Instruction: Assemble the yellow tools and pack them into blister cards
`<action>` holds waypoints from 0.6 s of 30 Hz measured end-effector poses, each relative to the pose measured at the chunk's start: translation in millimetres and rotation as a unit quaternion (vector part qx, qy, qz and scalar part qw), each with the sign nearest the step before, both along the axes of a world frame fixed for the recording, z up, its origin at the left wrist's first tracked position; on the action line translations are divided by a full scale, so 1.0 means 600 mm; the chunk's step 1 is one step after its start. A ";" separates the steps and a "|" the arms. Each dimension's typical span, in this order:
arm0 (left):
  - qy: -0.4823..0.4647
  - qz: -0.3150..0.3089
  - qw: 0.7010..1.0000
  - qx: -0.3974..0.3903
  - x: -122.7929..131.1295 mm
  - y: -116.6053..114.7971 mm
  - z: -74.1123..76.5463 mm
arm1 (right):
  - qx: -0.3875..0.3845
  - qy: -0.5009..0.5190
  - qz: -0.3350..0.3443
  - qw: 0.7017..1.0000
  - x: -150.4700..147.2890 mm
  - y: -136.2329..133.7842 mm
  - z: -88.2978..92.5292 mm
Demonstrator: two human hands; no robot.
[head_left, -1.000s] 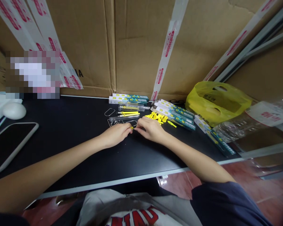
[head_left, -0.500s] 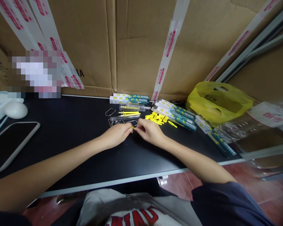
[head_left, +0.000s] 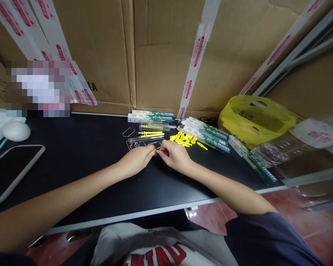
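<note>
Cardboard sheeting [head_left: 161, 51], striped with printed packing tape, is seen walling in the back of a black worktable [head_left: 80, 147]. A yellow plastic bag [head_left: 255, 120] is slumped at the right, near a crumpled clear plastic bottle [head_left: 280, 151]; a tablet-like device [head_left: 11, 168] and a white rounded object [head_left: 16, 130] are laid at the far left. Teal-and-white packaged boxes [head_left: 208, 135] are fanned out behind the hands, with more stacked against the cardboard. Clear tubes holding yellow-handled tools [head_left: 150, 133] are lined up just beyond the fingers, beside loose wire clips [head_left: 129, 132] and a heap of small yellow plastic caps [head_left: 184, 139].

At the centre of the table, the left hand [head_left: 135, 159] and the right hand [head_left: 174, 155] are brought together, fingertips nearly touching. A small yellow piece [head_left: 154, 150] is pinched between them, low over the table surface; both sets of fingers are curled in a fine grip on it, though which hand bears most of the hold cannot be told.

The piece is judged easily lost: a slip of the pinch could send it skittering among the identical caps nearby, and a careless wrist could scatter the heap or roll the tubes.
</note>
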State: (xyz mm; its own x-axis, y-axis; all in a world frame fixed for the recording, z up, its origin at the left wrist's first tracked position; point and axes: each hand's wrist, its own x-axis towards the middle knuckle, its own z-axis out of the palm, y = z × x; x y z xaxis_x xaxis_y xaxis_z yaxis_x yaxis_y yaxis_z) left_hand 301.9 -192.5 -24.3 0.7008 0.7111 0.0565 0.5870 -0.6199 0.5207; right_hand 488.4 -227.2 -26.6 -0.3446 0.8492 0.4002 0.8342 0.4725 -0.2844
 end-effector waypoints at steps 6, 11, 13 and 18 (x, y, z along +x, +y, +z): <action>-0.027 0.032 0.999 -0.011 0.002 -0.014 0.017 | 0.067 -0.029 -0.012 0.997 -0.006 -0.006 -0.001; -0.071 0.048 0.996 -0.037 0.001 -0.018 0.020 | 0.098 -0.019 0.006 0.995 -0.004 -0.003 -0.001; -0.081 0.045 0.995 -0.036 0.001 -0.018 0.019 | 0.112 -0.024 0.013 0.993 -0.001 -0.001 -0.002; -0.073 0.044 0.996 -0.018 0.002 -0.021 0.017 | 0.153 -0.052 0.027 0.986 0.003 0.002 -0.007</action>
